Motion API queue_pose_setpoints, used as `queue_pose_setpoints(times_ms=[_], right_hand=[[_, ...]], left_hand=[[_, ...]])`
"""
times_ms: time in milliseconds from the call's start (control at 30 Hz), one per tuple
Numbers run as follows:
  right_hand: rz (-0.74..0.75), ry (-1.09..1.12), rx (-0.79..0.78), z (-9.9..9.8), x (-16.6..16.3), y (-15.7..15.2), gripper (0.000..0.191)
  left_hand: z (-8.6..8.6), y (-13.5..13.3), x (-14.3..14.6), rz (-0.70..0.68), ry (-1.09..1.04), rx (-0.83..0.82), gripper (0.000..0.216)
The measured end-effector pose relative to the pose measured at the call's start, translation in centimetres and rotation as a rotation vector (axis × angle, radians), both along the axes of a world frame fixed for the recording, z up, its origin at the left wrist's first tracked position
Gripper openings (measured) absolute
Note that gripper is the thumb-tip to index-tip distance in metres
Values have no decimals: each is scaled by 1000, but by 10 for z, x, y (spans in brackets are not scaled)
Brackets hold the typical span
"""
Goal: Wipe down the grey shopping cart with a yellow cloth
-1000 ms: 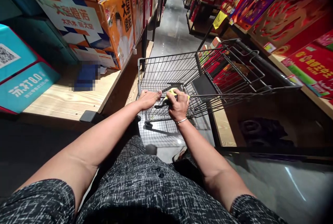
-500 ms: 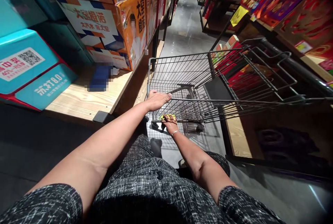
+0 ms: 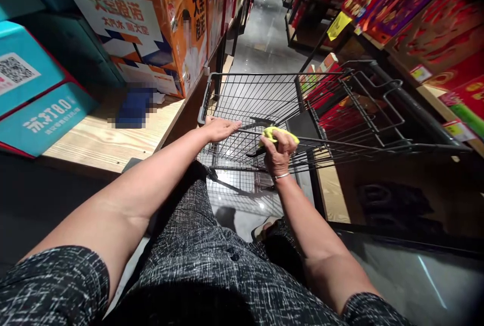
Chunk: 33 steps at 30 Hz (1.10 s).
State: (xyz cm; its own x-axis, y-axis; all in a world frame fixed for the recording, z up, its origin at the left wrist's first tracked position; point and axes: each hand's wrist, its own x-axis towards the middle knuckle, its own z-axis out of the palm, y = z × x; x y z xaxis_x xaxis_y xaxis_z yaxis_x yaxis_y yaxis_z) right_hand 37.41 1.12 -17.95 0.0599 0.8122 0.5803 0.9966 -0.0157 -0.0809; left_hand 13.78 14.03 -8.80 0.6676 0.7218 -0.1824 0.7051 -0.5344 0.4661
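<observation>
Cloth has risen from below the near rail of the cart to that rail, bunched in the right hand's grip, so effort seems shifted there; the left hand rests on it, grip unclear.

The right hand has raised the yellow cloth to the cart rail.

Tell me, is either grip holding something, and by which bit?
The right grip holds a yellow cloth by its bunched middle. The left grip rests on the cart's rim.
</observation>
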Motion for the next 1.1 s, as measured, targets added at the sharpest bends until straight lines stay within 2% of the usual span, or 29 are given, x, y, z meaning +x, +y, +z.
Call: queue_pose_setpoints(times_ms=[67, 133, 233, 333, 400, 500, 633, 767, 867, 900, 967, 1033, 1100], right_hand=[[50, 7, -111, -25, -12, -1, 37], [101, 9, -258, -59, -26, -4, 39], [124, 15, -497, -106, -42, -12, 41], [117, 28, -667, -129, -45, -18, 41], [142, 27, -694, -129, -39, -19, 40], [176, -7, -637, -108, -23, -17, 44], [161, -42, -404, -58, 6, -15, 42], [47, 27, -98, -2, 34, -15, 33], [-49, 79, 12, 20, 44, -13, 31], [-68, 90, 7, 21, 43, -12, 32], [-75, 97, -60, 10, 37, -11, 35], [-49, 85, -173, -15, 25, -12, 38], [0, 65, -291, -50, 10, -14, 40]], left_hand=[[0, -4, 14, -33, -28, -29, 75], [-3, -8, 24, -38, -37, -49, 73], [-7, -10, 29, -50, -39, -50, 74], [-9, -10, 26, -54, -62, -50, 76], [-10, -8, 24, -45, -76, -50, 76], [-11, -4, 23, -38, -85, -33, 74], [-10, 4, 19, -4, -73, -23, 73], [-5, 12, 15, 19, -38, -24, 75], [-3, 17, 13, 37, -33, -31, 76], [-2, 18, 13, 43, -36, -35, 75], [-1, 19, 13, 51, -42, -39, 74], [-1, 18, 13, 53, -35, -37, 73], [-2, 15, 14, 45, -25, -29, 74]])
